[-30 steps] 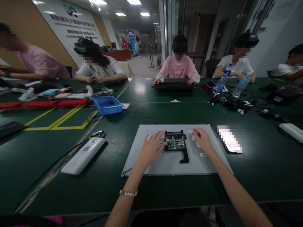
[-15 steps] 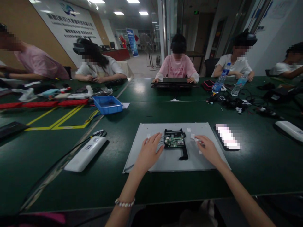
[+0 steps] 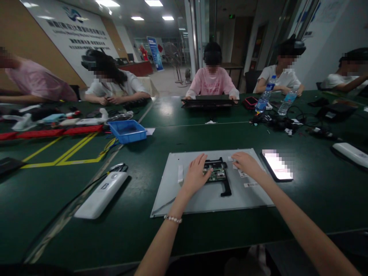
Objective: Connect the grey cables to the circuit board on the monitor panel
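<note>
A light grey panel (image 3: 169, 199) lies flat on the table in front of me. On its middle sits a black bracket (image 3: 227, 188) holding a green circuit board (image 3: 217, 175). My left hand (image 3: 196, 175), fingers stretched out, rests over the left side of the bracket and covers part of the board. To the right of the bracket, my right hand (image 3: 247, 165) has its fingers drawn together at small white labels (image 3: 243, 173) on the panel. Whatever its fingertips pinch is hidden. A white strip (image 3: 180, 174) lies left of my left hand.
A lit phone (image 3: 276, 165) lies just right of the panel. To the left are a white power bank (image 3: 102, 195) with a cable and a blue tray (image 3: 128, 132). Bottles (image 3: 266, 94) and tangled cables (image 3: 277, 124) stand farther right. Several people sit across the table.
My left hand has moved right, from beside the bracket onto its left side. My right hand dipped toward me, then went back up to the labels. The view has shifted slightly.
</note>
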A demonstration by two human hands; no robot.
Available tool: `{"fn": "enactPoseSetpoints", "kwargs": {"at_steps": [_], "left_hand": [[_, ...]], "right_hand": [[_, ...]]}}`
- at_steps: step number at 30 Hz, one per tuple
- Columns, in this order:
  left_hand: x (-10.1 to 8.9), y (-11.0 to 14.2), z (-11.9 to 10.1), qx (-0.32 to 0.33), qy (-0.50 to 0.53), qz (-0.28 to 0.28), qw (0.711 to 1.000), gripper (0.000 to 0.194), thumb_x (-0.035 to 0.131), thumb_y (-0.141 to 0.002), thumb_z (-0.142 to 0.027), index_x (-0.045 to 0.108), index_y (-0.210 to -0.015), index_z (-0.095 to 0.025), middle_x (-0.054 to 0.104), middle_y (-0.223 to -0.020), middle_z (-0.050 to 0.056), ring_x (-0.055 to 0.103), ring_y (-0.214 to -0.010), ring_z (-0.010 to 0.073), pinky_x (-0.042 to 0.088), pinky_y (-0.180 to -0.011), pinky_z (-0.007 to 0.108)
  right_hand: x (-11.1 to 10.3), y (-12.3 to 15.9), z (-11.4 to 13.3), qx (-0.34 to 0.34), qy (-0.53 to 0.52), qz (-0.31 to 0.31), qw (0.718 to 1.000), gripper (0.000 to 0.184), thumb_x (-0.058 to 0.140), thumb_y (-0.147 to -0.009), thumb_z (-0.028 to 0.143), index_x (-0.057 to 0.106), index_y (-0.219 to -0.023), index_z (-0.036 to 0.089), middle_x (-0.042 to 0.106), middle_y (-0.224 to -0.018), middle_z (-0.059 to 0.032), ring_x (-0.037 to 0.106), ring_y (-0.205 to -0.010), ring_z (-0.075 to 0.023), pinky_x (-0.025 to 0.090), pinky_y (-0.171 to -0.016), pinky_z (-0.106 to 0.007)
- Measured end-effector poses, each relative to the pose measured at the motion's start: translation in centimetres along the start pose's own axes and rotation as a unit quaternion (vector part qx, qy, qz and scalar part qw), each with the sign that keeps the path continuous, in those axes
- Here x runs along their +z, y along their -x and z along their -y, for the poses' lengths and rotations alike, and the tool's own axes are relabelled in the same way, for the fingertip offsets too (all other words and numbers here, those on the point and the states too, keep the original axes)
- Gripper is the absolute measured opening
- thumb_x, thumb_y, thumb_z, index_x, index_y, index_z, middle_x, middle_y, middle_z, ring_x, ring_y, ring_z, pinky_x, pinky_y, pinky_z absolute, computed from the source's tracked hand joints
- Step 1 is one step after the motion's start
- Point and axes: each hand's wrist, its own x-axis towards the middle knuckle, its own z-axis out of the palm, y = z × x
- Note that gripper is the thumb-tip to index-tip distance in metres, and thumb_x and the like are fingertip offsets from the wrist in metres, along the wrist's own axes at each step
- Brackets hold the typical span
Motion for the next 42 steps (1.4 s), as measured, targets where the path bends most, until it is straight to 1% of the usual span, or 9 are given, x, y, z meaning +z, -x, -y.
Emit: {"fn": "enactPoseSetpoints", "kwargs": {"at_steps": [3,6,10,14,18,22,29,38,42], "left_hand": [[0.8,0.7,-0.1,-0.011,-0.004,0.000,1.000,0.057,0.043,-0.090,-0.040,0.025,-0.139,-0.017,0.032,-0.144,0.014,0.029,-0.134,0.0247,0.027,-0.107,0.043],[1.4,1.2,-0.2,-0.022,-0.018,0.010,1.000,0.064,0.045,-0.088,-0.042,0.022,-0.140,-0.015,0.029,-0.146,0.017,0.024,-0.136,0.0269,0.024,-0.108,0.047],[2.1,1.3,-0.2,-0.044,-0.033,0.017,0.998,0.071,0.046,-0.086,-0.046,0.017,-0.142,-0.012,0.026,-0.147,0.020,0.021,-0.137,0.0292,0.024,-0.107,0.049],[2.5,1.4,-0.1,-0.054,-0.048,0.020,0.997,0.072,0.045,-0.087,-0.047,0.017,-0.142,-0.011,0.029,-0.145,0.020,0.020,-0.137,0.0308,0.023,-0.106,0.051],[2.8,1.6,-0.1,-0.061,-0.051,0.019,0.997,0.070,0.045,-0.086,-0.046,0.020,-0.141,-0.010,0.032,-0.145,0.018,0.020,-0.137,0.0306,0.022,-0.107,0.050],[2.9,1.7,0.0,-0.066,-0.045,0.012,0.997,0.070,0.046,-0.086,-0.046,0.022,-0.141,-0.011,0.034,-0.144,0.016,0.023,-0.136,0.0292,0.022,-0.108,0.047],[3.2,1.6,0.1,-0.067,-0.044,0.006,0.997,0.069,0.047,-0.085,-0.047,0.023,-0.140,-0.011,0.036,-0.142,0.017,0.026,-0.135,0.0293,0.022,-0.107,0.047],[3.4,1.6,0.0,-0.059,-0.026,-0.003,0.998,0.074,0.047,-0.086,-0.046,0.017,-0.142,-0.009,0.035,-0.143,0.018,0.026,-0.135,0.0296,0.022,-0.107,0.047],[3.4,1.6,0.0,-0.067,-0.025,0.000,0.997,0.077,0.047,-0.085,-0.048,0.014,-0.143,-0.008,0.034,-0.143,0.018,0.025,-0.135,0.0301,0.022,-0.107,0.047]], "right_hand": [[0.4,-0.4,0.1,-0.005,0.035,0.015,0.999,0.018,0.054,-0.082,0.016,0.068,-0.093,0.017,0.068,-0.096,-0.0111,0.061,-0.093,-0.0242,0.044,-0.085,-0.036],[0.6,-0.5,0.0,0.004,0.039,0.005,0.999,0.018,0.051,-0.085,0.017,0.069,-0.085,0.018,0.069,-0.088,-0.0096,0.062,-0.086,-0.0238,0.044,-0.080,-0.034],[0.6,-1.1,0.6,0.032,0.054,-0.020,0.998,0.021,0.048,-0.088,0.019,0.069,-0.089,0.020,0.069,-0.092,-0.0092,0.062,-0.087,-0.0234,0.044,-0.079,-0.034],[0.8,-3.0,3.3,0.011,0.074,-0.040,0.996,0.023,0.045,-0.090,0.018,0.067,-0.096,0.018,0.068,-0.099,-0.0104,0.059,-0.094,-0.0232,0.042,-0.083,-0.034],[1.7,-5.5,6.7,-0.037,0.082,0.015,0.996,0.020,0.047,-0.089,0.016,0.067,-0.095,0.017,0.067,-0.097,-0.0107,0.058,-0.096,-0.0221,0.040,-0.085,-0.032],[2.8,-6.7,8.5,-0.025,0.089,0.063,0.994,0.021,0.046,-0.089,0.017,0.067,-0.087,0.014,0.068,-0.092,-0.0114,0.057,-0.093,-0.0210,0.039,-0.084,-0.029],[3.4,-6.7,8.6,-0.016,0.040,0.091,0.995,0.023,0.044,-0.089,0.016,0.067,-0.093,0.016,0.067,-0.096,-0.0093,0.058,-0.095,-0.0184,0.039,-0.084,-0.024],[3.5,-7.5,7.8,-0.009,-0.042,0.107,0.993,0.021,0.052,-0.084,0.018,0.067,-0.098,0.014,0.066,-0.103,-0.0110,0.058,-0.100,-0.0192,0.040,-0.089,-0.027],[2.3,-6.9,6.6,-0.011,-0.083,0.067,0.994,0.027,0.053,-0.082,0.017,0.065,-0.106,0.012,0.064,-0.111,-0.0121,0.057,-0.106,-0.0202,0.040,-0.093,-0.029]]}}
